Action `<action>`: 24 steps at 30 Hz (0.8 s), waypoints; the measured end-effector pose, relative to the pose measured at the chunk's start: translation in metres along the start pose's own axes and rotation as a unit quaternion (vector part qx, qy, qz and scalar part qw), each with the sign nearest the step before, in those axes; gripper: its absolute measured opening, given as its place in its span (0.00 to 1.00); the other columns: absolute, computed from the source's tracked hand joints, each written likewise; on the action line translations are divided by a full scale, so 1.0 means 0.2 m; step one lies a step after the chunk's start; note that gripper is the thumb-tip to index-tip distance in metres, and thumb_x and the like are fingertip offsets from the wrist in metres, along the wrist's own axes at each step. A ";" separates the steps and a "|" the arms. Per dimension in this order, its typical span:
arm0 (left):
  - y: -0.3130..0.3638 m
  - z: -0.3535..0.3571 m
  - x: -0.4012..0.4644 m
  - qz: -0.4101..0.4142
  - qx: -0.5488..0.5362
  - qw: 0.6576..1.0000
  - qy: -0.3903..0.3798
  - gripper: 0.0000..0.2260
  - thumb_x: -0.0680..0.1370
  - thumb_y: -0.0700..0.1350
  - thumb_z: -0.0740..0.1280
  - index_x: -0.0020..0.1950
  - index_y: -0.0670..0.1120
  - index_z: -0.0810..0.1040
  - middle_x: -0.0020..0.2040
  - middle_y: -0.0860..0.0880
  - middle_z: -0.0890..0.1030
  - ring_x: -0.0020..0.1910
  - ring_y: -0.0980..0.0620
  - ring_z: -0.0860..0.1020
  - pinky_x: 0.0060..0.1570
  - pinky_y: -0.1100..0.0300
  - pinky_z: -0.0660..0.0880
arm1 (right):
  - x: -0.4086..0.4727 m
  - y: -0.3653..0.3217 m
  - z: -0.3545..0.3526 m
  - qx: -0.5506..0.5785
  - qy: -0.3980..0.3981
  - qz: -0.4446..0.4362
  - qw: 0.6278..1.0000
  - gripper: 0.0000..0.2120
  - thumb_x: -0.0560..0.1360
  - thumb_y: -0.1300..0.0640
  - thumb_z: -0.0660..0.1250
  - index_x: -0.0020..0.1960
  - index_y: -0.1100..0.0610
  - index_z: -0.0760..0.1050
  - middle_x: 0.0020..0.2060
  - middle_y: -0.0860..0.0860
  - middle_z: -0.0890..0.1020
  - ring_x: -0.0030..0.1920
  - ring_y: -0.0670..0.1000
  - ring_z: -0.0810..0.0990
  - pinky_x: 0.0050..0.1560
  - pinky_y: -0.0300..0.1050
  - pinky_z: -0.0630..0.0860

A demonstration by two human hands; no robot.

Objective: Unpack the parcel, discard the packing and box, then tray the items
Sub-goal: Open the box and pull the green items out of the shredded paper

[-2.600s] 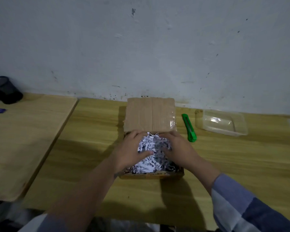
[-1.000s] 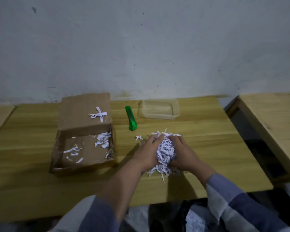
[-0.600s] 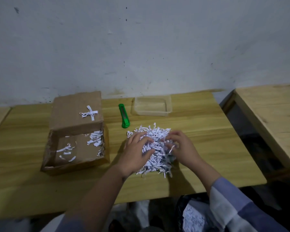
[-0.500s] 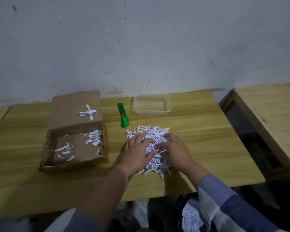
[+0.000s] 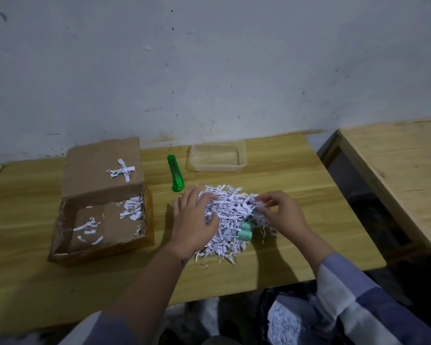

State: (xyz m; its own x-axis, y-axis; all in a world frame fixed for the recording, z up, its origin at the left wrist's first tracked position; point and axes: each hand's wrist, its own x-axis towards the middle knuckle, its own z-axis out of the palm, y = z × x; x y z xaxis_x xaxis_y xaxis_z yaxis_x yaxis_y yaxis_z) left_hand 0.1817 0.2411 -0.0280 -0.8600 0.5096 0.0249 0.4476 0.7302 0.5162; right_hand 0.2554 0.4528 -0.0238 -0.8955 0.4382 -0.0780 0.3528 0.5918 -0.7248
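Shredded white paper is what my fingers are working through. My right hand pinches a few strips at the heap's right edge, fingers curled around them and lifted slightly off the pile. My left hand lies flat on the heap's left side, fingers spread and fairly straight, pressing the strips rather than gripping them.

Between my hands, two small mint-green cylinders poke out of the paper near its front right; I judge these to be the parcel's items, though I cannot tell what they are or whether more lie buried.

The cardboard box sits well to the left, its lid folded back, holding only a few loose strips, with a small clump on the lid. A green utility knife lies just beyond the heap, and the clear plastic tray stands behind it near the wall, nothing in it that I can see. Below the table edge, a dark bag already shows some white shreds.

By my reckoning, opening and emptying the box are done. Still ahead: separating the items from the paper, binning the shreds and the box, and setting the items in the tray.
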 end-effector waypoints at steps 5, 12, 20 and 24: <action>0.09 0.07 0.06 0.158 0.103 0.976 -0.108 0.16 0.80 0.53 0.57 0.68 0.60 0.70 0.77 0.56 0.58 0.78 0.54 0.46 0.73 0.42 0.36 | 0.03 -0.07 0.02 0.021 0.014 0.003 1.000 0.05 0.74 0.59 0.69 0.47 0.55 0.84 0.37 0.51 0.85 0.33 0.45 0.80 0.35 0.37 0.75; 0.02 0.07 0.17 0.043 0.201 0.969 -0.139 0.25 0.80 0.61 0.53 0.76 0.62 0.50 0.79 0.51 0.52 0.78 0.47 0.46 0.73 0.39 0.42 | 0.07 -0.02 0.13 -0.164 -0.066 -0.060 0.982 0.13 0.78 0.57 0.59 0.58 0.51 0.78 0.56 0.53 0.78 0.56 0.57 0.76 0.54 0.49 0.73; -0.08 0.05 0.18 -0.041 0.155 0.971 -0.175 0.27 0.80 0.61 0.51 0.77 0.59 0.46 0.79 0.52 0.52 0.78 0.48 0.48 0.73 0.40 0.48 | 0.11 0.00 0.12 -0.251 -0.027 0.030 0.967 0.14 0.79 0.48 0.56 0.57 0.49 0.78 0.57 0.51 0.78 0.59 0.57 0.74 0.60 0.53 0.65; -0.04 0.05 0.18 0.006 0.135 0.985 -0.106 0.30 0.80 0.58 0.55 0.77 0.60 0.42 0.79 0.54 0.42 0.77 0.47 0.40 0.72 0.38 0.40 | 0.12 -0.04 0.11 -0.224 0.073 -0.067 0.970 0.07 0.74 0.53 0.65 0.51 0.48 0.80 0.52 0.49 0.78 0.57 0.55 0.72 0.56 0.50 0.63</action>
State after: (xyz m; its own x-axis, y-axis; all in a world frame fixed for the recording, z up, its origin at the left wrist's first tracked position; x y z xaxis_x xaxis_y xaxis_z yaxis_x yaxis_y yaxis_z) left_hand 0.1493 0.2574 -0.0397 -0.7961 0.5822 -0.1653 0.5316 0.8032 0.2690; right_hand 0.2263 0.4443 -0.0348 -0.9049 0.4089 0.1179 0.3476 0.8701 -0.3495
